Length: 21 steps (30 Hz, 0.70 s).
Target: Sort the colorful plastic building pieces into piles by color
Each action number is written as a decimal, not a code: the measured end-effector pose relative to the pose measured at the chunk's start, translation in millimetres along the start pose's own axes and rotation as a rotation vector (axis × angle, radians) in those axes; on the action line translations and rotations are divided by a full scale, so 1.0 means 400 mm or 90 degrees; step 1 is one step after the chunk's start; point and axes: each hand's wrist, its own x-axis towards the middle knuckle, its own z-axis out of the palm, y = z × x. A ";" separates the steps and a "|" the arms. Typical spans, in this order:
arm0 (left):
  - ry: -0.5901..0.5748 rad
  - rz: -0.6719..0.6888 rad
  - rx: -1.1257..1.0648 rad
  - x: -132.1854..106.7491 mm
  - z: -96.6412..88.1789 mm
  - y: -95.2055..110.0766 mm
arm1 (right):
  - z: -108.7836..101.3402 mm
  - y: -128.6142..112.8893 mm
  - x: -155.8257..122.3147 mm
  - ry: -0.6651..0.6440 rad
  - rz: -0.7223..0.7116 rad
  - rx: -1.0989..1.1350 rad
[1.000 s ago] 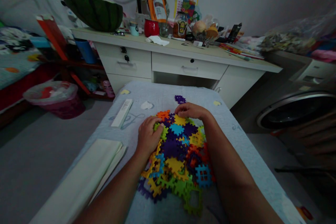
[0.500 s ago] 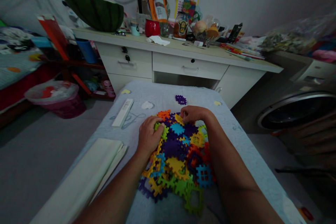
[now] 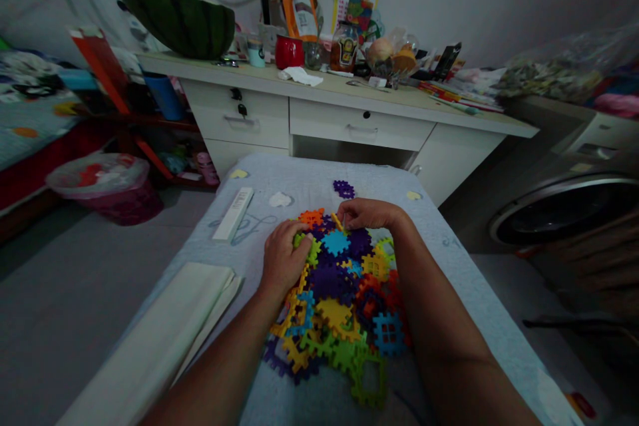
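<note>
A heap of toothed plastic interlocking blocks in several colours lies on the cloth-covered table (image 3: 269, 176). My right hand (image 3: 367, 214) pinches a yellow block (image 3: 336, 221) on edge at the far side of the heap. Just in front of it lies a light-blue block (image 3: 335, 243), with a dark purple block (image 3: 359, 244) to its right. At the heap's left side, my left hand (image 3: 284, 254) is curled, thumb and fingers around a lime-green block (image 3: 313, 251). An orange block (image 3: 311, 217) sits beyond its fingertips. Its other fingers are partly hidden.
One purple block (image 3: 343, 189) lies apart behind the heap. A white box (image 3: 233, 214) and folded pale cloth (image 3: 164, 333) lie on the left. Behind the table stands a cluttered white desk (image 3: 349, 123); a washing machine (image 3: 559, 173) is at right, a pink bin (image 3: 117, 193) at left.
My right hand has moved slightly left, and the yellow block has turned from lying nearly flat to standing on edge. More of the light-blue block shows. My left hand is unchanged.
</note>
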 end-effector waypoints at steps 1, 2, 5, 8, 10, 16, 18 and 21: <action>0.000 0.000 0.000 0.000 0.000 -0.001 | -0.005 0.001 -0.004 0.001 -0.007 0.007; 0.000 0.001 -0.001 0.000 0.001 -0.002 | -0.010 0.003 -0.009 0.006 -0.014 0.016; 0.000 0.003 -0.003 0.001 0.002 -0.004 | -0.026 0.011 -0.020 0.049 -0.030 0.057; -0.001 0.002 -0.005 0.000 0.002 -0.005 | -0.032 0.026 -0.020 0.126 -0.032 0.114; -0.003 0.001 -0.004 0.000 0.002 -0.005 | -0.031 0.035 -0.014 0.181 -0.035 0.148; 0.000 0.000 0.001 0.000 0.001 -0.004 | -0.018 0.052 0.013 0.265 -0.034 0.183; -0.003 -0.003 0.000 0.001 0.000 -0.004 | -0.016 0.058 0.020 0.287 -0.020 0.179; -0.003 -0.002 -0.002 0.000 0.000 -0.003 | -0.017 0.067 0.025 0.298 -0.005 0.166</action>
